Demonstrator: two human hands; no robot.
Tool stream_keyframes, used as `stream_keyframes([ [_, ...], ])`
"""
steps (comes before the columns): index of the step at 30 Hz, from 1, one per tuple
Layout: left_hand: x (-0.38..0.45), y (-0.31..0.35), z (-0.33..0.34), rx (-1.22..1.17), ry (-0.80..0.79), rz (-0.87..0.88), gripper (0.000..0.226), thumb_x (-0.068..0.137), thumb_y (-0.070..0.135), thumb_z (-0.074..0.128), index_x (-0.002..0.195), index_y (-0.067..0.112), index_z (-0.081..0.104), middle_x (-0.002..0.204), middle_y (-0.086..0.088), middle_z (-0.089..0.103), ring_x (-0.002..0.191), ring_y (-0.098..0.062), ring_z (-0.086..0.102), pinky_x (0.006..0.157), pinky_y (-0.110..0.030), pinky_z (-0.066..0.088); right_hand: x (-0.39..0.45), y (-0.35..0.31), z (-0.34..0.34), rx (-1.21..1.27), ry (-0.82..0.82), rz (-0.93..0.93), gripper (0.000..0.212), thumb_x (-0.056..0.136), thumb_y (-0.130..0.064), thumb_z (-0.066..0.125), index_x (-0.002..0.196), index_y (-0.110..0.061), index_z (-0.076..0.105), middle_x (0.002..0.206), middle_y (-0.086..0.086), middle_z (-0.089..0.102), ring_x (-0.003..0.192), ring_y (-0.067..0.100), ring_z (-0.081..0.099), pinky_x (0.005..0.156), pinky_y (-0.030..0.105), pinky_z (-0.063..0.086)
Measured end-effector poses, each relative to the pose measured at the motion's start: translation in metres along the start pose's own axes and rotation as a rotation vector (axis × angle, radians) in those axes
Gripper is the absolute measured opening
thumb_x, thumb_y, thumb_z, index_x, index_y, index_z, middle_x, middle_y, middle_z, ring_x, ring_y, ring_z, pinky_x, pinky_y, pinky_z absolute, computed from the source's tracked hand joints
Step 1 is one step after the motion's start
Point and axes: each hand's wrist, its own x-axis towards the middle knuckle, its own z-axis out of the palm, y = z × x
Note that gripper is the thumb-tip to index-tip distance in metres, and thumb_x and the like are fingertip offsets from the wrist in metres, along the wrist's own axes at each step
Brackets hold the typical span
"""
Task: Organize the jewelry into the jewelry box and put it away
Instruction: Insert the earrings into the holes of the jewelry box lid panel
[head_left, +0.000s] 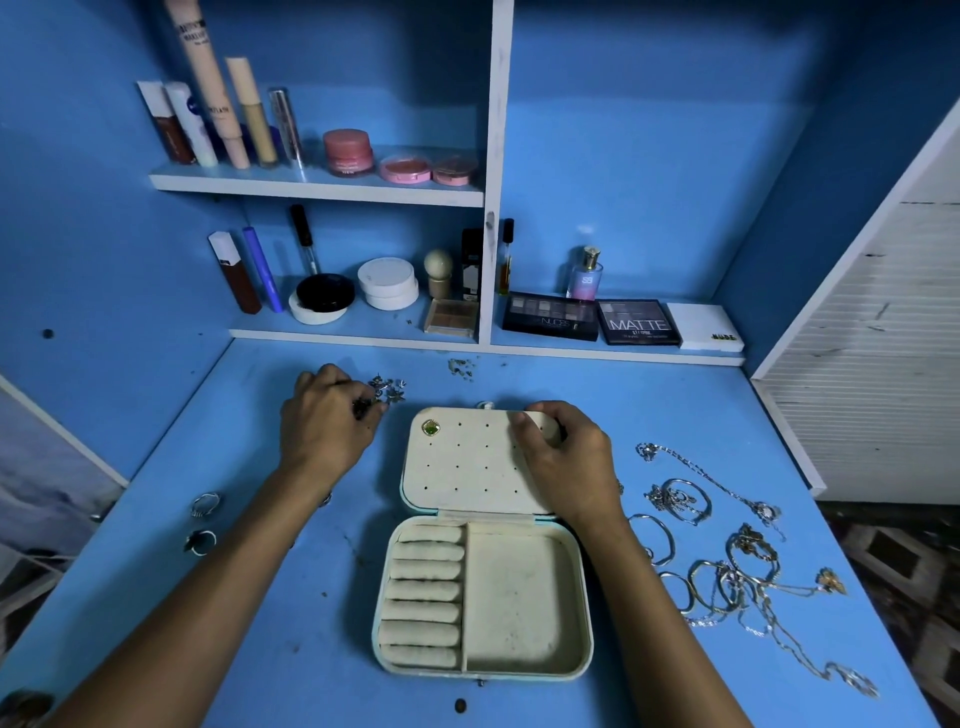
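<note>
Jewelry box (519, 592) lies open on desk. Left hand (327, 415) pinches earrings (387, 389) just left of lid; right hand (558, 452) grips lid's (467, 462) far-right corner.

Open jewelry box (483, 551) blocks desk centre; bracelets & chains (727, 566) crowd right side, rings (203, 522) left; bare strip nr front edge

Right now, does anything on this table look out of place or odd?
Yes. Jewelry lies loose around the open jewelry box: a tangled heap of chains and bangles on its right, two rings on its left, small earrings by the left hand. Dark specks dirty the table.
</note>
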Motion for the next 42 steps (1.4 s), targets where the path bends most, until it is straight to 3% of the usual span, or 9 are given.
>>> stream_keyframes([
  [10, 0.007, -0.005, -0.001, -0.209, 0.07, 0.088, 0.014, 0.083, 0.024, 0.077, 0.096, 0.019, 0.075, 0.093, 0.001, 0.07, 0.094, -0.032, 0.061, 0.082, -0.04, 0.048, -0.001, -0.001, 0.0, 0.024, -0.01, 0.006, 0.015, 0.09, -0.035, 0.072, 0.094, -0.02, 0.069, 0.084, -0.01, 0.069, 0.078, -0.002, 0.062, 0.062, 0.005, 0.044],
  [16, 0.006, 0.001, -0.009, -0.274, 0.133, 0.134, 0.013, 0.082, 0.013, 0.078, 0.092, 0.019, 0.075, 0.093, 0.001, 0.072, 0.091, -0.029, 0.06, 0.082, -0.033, 0.045, 0.001, 0.002, 0.0, 0.011, -0.002, 0.011, 0.02, 0.089, -0.038, 0.072, 0.097, -0.02, 0.07, 0.085, -0.008, 0.069, 0.079, 0.006, 0.064, 0.07, 0.017, 0.05],
  [18, 0.004, 0.003, -0.013, -0.352, 0.132, 0.123, 0.013, 0.082, 0.01, 0.077, 0.092, 0.017, 0.076, 0.09, 0.003, 0.073, 0.088, -0.017, 0.064, 0.082, -0.023, 0.048, 0.0, 0.002, 0.0, 0.008, -0.002, 0.014, 0.02, 0.089, -0.039, 0.072, 0.097, -0.02, 0.07, 0.085, -0.009, 0.069, 0.079, 0.006, 0.064, 0.069, 0.017, 0.05],
  [20, -0.001, 0.01, -0.018, -0.446, 0.112, 0.087, 0.011, 0.084, 0.006, 0.075, 0.092, 0.013, 0.075, 0.084, 0.005, 0.072, 0.077, 0.006, 0.063, 0.076, -0.005, 0.044, 0.0, 0.003, 0.0, 0.005, -0.002, 0.016, 0.021, 0.089, -0.039, 0.071, 0.098, -0.02, 0.07, 0.085, -0.009, 0.069, 0.079, 0.005, 0.064, 0.068, 0.015, 0.05],
  [22, -0.005, 0.016, -0.021, -0.481, 0.106, 0.084, 0.011, 0.085, 0.005, 0.073, 0.093, 0.012, 0.075, 0.084, 0.006, 0.071, 0.074, 0.014, 0.06, 0.072, 0.0, 0.041, 0.001, 0.003, 0.0, 0.0, 0.002, 0.014, 0.021, 0.089, -0.039, 0.071, 0.099, -0.02, 0.07, 0.086, -0.009, 0.07, 0.08, 0.006, 0.065, 0.07, 0.018, 0.052],
  [30, -0.026, 0.04, -0.03, -0.631, 0.125, 0.116, 0.01, 0.083, 0.012, 0.077, 0.092, 0.013, 0.073, 0.09, 0.007, 0.073, 0.076, -0.005, 0.066, 0.068, -0.016, 0.05, 0.0, 0.003, 0.0, 0.018, 0.006, 0.011, 0.018, 0.09, -0.036, 0.072, 0.098, -0.021, 0.07, 0.086, -0.009, 0.07, 0.077, 0.002, 0.064, 0.067, 0.013, 0.05],
  [34, -0.032, 0.046, -0.028, -0.587, 0.15, 0.252, 0.01, 0.081, 0.01, 0.08, 0.089, 0.01, 0.075, 0.084, 0.006, 0.069, 0.073, -0.005, 0.065, 0.065, -0.016, 0.05, 0.0, 0.003, 0.0, 0.021, 0.004, 0.011, 0.019, 0.09, -0.037, 0.072, 0.099, -0.021, 0.07, 0.087, -0.01, 0.07, 0.079, 0.002, 0.064, 0.07, 0.016, 0.051],
  [37, -0.035, 0.048, -0.027, -0.589, 0.151, 0.334, 0.017, 0.079, 0.002, 0.079, 0.095, 0.008, 0.076, 0.086, 0.002, 0.07, 0.073, -0.007, 0.068, 0.073, -0.017, 0.055, -0.001, 0.003, 0.0, 0.016, 0.006, 0.004, 0.02, 0.09, -0.037, 0.072, 0.1, -0.021, 0.071, 0.088, -0.01, 0.07, 0.081, 0.002, 0.064, 0.073, 0.019, 0.053],
  [42, -0.04, 0.054, -0.029, -0.716, 0.065, 0.206, 0.028, 0.074, 0.0, 0.082, 0.095, 0.009, 0.067, 0.086, 0.002, 0.072, 0.077, -0.005, 0.07, 0.076, -0.015, 0.056, 0.0, 0.004, 0.001, 0.014, 0.006, -0.003, 0.02, 0.089, -0.039, 0.072, 0.099, -0.022, 0.07, 0.09, -0.008, 0.07, 0.083, 0.007, 0.065, 0.077, 0.026, 0.055],
])
